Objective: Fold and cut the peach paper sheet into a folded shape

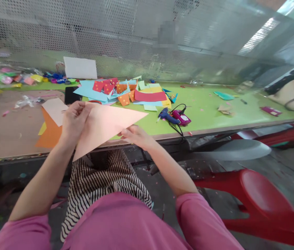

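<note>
A pale peach sheet of paper (105, 123), triangular in outline, is held up in front of me over the table's front edge. My left hand (74, 119) is closed on its upper left corner, fingers curled over the edge. Along the lower right edge, my right hand (136, 136) pinches the paper between thumb and fingers. Under and behind my left hand lie a pale sheet (54, 109) and an orange sheet (48, 131). Part of a red-handled tool (95, 101) shows just behind the peach paper; its kind is hidden.
Folded dotted paper pieces (123, 99) lie among blue sheets (87, 89) at the back. A blue glue gun (168, 116) with a black cord rests right of my hands, beside a magenta box (182, 118). A red plastic chair (263, 191) stands at right.
</note>
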A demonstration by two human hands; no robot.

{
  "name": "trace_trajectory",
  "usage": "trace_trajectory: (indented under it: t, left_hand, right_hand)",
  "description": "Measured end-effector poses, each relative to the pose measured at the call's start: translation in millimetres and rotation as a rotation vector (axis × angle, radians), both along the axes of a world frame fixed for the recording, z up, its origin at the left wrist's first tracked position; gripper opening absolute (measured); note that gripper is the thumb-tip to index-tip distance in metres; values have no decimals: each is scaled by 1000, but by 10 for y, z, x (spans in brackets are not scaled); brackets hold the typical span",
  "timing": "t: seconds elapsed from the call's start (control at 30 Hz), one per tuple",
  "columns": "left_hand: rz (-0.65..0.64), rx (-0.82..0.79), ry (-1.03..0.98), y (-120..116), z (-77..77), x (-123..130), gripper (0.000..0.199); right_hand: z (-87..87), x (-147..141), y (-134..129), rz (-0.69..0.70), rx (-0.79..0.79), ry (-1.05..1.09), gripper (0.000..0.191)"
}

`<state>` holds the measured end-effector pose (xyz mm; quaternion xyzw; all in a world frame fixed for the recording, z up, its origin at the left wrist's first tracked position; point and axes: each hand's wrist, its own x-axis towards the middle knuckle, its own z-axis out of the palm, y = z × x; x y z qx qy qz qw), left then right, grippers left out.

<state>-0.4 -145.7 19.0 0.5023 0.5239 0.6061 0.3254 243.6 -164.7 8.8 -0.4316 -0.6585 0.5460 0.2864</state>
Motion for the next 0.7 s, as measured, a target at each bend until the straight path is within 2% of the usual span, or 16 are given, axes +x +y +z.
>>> trace_trajectory:
  t: [0.1, 0.2, 0.3, 0.43, 0.5, 0.57, 0.63, 0.7]
  left_hand:
    - [-24, 49, -55, -86, -28, 158, 17]
    - [15, 99, -137, -131, -9, 157, 17]
    - [91, 119, -234, -135, 9, 47, 26]
    - [71, 82, -272, -129, -28, -37, 29]
    - [84, 86, -286, -129, -40, -13, 25]
    - [50, 80, -279, -139, -25, 21, 23]
    - [-15, 92, -250, -188, 1, 32, 23]
    - [28, 158, -190, -307, -1, 17, 26]
  right_hand:
    - [-66, -215, -80, -105, 81, 93, 64]
    - [-75, -239, -85, -172, 126, 132, 61]
    - [-66, -166, -26, -156, 151, 153, 70]
    - [-63, -151, 10, -110, 152, 230, 77]
    - [-56, -201, -34, -28, 134, 207, 73]
    - [-48, -263, -97, 26, 132, 146, 62]
    - [-52, -311, -134, -9, 147, 103, 56]
    - [-70, -339, -122, -108, 155, 126, 62]
